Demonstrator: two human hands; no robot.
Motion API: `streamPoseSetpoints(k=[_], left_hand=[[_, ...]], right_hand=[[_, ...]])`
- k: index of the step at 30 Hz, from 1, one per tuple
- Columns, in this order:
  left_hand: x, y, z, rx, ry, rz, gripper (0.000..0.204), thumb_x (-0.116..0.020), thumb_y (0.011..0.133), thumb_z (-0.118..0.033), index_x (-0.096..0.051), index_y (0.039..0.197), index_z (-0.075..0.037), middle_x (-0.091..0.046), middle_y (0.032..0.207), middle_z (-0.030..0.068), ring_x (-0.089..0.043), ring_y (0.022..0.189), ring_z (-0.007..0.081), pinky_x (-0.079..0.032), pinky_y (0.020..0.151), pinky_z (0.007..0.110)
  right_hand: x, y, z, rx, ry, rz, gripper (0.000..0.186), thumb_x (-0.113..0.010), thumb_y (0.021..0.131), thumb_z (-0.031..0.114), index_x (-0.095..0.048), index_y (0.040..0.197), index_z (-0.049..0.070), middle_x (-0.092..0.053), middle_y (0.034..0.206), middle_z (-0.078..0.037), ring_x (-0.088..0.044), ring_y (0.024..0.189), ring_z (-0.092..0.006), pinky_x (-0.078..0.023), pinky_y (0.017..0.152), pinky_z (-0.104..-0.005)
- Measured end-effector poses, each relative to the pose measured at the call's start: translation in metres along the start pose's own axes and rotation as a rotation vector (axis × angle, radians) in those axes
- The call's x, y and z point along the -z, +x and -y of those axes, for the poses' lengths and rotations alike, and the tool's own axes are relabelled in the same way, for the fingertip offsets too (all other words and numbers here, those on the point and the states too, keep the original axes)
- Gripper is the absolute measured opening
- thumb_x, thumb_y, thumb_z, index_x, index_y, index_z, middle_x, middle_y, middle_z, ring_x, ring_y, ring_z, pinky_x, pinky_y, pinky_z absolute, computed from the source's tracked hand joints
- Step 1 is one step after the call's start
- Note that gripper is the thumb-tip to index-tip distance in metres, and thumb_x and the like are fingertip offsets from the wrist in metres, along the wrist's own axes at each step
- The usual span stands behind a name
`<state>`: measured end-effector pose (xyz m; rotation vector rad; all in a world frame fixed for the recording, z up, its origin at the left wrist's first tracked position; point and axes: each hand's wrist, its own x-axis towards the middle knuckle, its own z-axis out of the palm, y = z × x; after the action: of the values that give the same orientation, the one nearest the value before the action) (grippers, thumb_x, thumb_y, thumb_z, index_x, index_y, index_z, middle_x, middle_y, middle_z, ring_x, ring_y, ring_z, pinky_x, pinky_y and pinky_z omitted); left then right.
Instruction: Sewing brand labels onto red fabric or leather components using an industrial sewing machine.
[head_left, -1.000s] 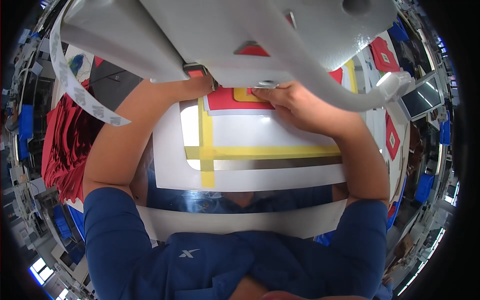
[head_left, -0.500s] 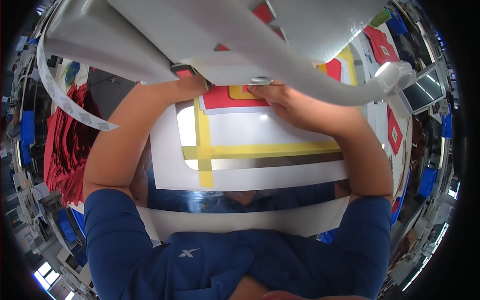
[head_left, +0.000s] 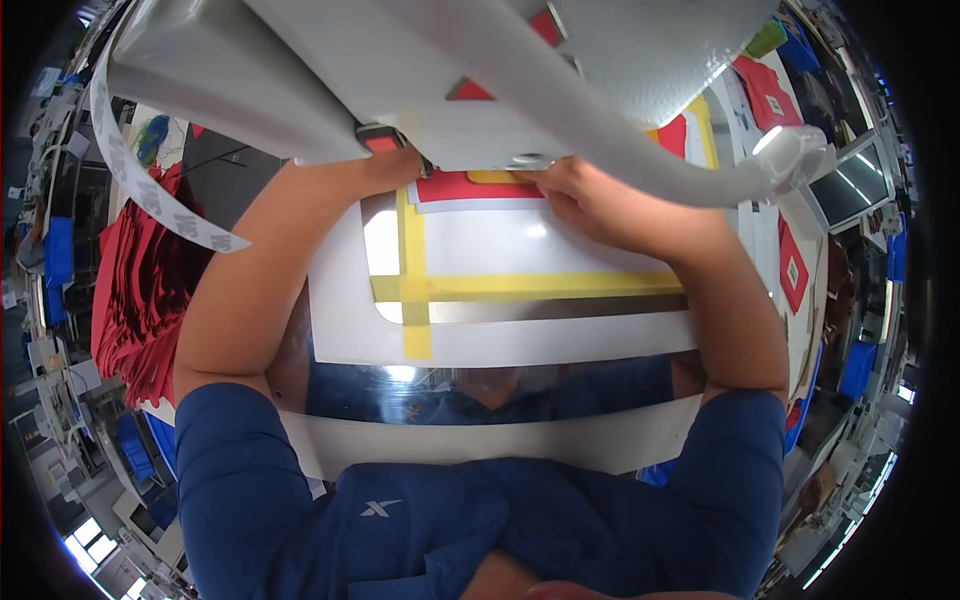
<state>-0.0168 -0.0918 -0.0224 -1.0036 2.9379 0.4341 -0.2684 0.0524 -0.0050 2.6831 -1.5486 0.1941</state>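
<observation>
A white sheet template (head_left: 340, 335) with yellow tape strips (head_left: 415, 325) lies on the shiny machine bed before me, its far part under a white sewing-machine-like head (head_left: 400, 60). On it, near the head, are a red fabric piece (head_left: 470, 190) and a yellow piece (head_left: 497, 177), mostly hidden. My left hand (head_left: 392, 170) reaches to the red piece's left end; the head covers its fingers. My right hand (head_left: 580, 200) rests at the right end of the red piece, fingers curled and pressed together, tips partly hidden under the head's edge.
Stacked dark red fabric (head_left: 140, 290) hangs at the left. A white tape strip (head_left: 165, 205) dangles from the machine. Red pieces (head_left: 792, 265) lie at the right, near a screen (head_left: 850, 180). A pale curved tube (head_left: 640, 150) crosses above my right hand.
The white template has slid a little away from me, further under the machine head, so less of the yellow piece shows. Both hands stay beside the red piece.
</observation>
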Motion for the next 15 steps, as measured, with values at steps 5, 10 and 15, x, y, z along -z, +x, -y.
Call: streamPoseSetpoints(k=[5,10,15], left_hand=[[0.001,0.006,-0.003,0.01,0.002,0.02,0.037,-0.07,0.099,-0.03,-0.072,0.133,-0.015,-0.077,0.126,0.0107,-0.073,0.112,0.0331,-0.058,0.095,0.045],[0.0,0.005,-0.008,0.015,0.007,0.039,0.037,-0.069,0.099,-0.03,-0.072,0.133,-0.015,-0.077,0.126,0.0107,-0.073,0.112,0.0332,-0.058,0.095,0.045],[0.003,0.007,-0.002,0.005,0.0,0.063,0.037,-0.069,0.1,-0.03,-0.072,0.133,-0.015,-0.077,0.126,0.0107,-0.073,0.111,0.0332,-0.058,0.095,0.045]], right_hand=[[-0.01,-0.002,-0.012,0.428,-1.154,-0.114,0.02,-0.066,0.088,0.023,-0.064,0.086,0.003,-0.058,0.081,-0.009,-0.06,0.081,-0.0244,-0.056,0.079,-0.0417],[-0.005,0.004,-0.008,0.376,-0.873,-0.109,0.017,-0.066,0.08,0.018,-0.055,0.073,0.005,-0.047,0.072,-0.004,-0.05,0.069,-0.0221,-0.05,0.074,-0.0369],[-0.012,0.003,-0.006,0.384,-1.08,-0.015,0.016,-0.067,0.082,0.018,-0.056,0.076,0.006,-0.052,0.076,-0.005,-0.053,0.076,-0.0229,-0.052,0.076,-0.0388]])
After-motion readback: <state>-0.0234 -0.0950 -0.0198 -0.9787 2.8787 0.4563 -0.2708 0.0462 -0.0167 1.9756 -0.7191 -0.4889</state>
